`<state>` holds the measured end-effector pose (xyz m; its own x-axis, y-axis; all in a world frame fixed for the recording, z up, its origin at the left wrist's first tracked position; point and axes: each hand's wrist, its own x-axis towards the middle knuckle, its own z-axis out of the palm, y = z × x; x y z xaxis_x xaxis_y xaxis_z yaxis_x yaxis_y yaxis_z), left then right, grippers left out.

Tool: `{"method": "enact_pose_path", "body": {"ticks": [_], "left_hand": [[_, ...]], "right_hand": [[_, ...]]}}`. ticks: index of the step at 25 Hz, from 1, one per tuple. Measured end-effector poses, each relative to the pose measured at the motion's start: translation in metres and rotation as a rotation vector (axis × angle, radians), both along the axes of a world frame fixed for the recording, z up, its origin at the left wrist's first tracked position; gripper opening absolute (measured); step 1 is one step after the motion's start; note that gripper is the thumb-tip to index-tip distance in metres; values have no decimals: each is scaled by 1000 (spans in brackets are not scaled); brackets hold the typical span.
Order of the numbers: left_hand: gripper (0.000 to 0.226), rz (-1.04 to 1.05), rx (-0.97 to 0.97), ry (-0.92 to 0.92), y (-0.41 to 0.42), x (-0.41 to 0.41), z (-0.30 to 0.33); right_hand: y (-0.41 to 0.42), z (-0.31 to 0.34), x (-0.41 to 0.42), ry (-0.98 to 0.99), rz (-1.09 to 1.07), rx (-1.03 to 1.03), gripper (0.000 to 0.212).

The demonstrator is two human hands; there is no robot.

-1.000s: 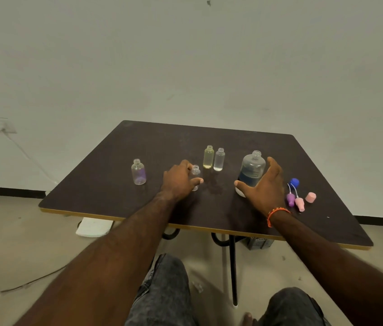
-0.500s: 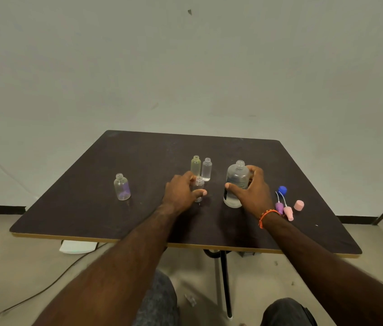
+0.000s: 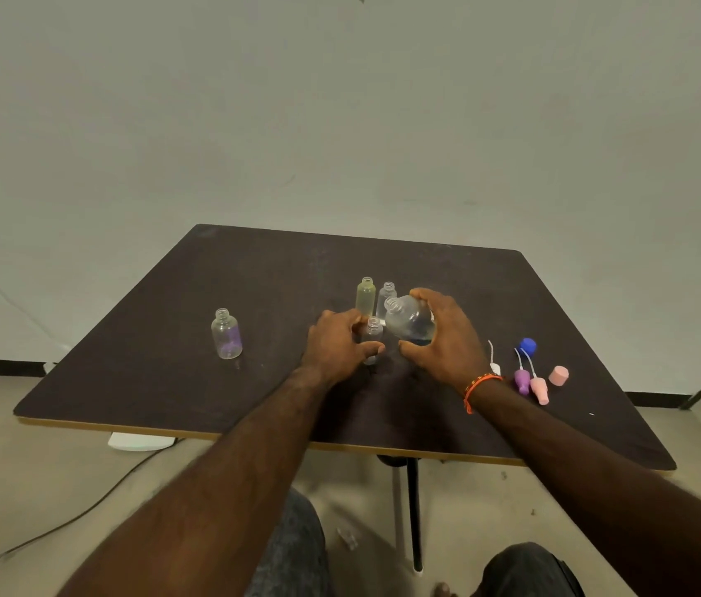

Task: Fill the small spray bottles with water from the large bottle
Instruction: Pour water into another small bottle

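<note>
The right hand (image 3: pixel 447 338) grips the large bottle (image 3: pixel 408 323), tilted with its long axis pointing left, mouth just above and beside the open neck of the small spray bottle (image 3: pixel 372 338). The left hand (image 3: pixel 336 344) holds that bottle upright on the worktop (image 3: pixel 168 359).

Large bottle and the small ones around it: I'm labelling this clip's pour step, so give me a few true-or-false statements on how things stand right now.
1. The right hand grips the large bottle, tilted toward the left. True.
2. The left hand lies flat on the table. False: it holds a small clear bottle.
3. The purple-tinted bottle stands apart, untouched. True.
4. The yellow-tinted bottle has its spray top on. False: its neck is open.
5. The spray tops lie left of both hands. False: on the right.
</note>
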<state>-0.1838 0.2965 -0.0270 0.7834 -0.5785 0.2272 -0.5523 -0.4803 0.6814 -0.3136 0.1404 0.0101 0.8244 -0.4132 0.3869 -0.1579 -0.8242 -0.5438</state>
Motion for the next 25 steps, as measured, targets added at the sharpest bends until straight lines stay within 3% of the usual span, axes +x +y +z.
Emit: {"method": "enact_pose_path", "body": {"ticks": [10,25], "left_hand": [[44,31,-15,-5,-1,3,-4],[40,31,-19,57,1,1,3]], "right_hand": [[-8,13,10,170,-42,-323,81],[-10,21,15,219,-30,-444,81]]}}
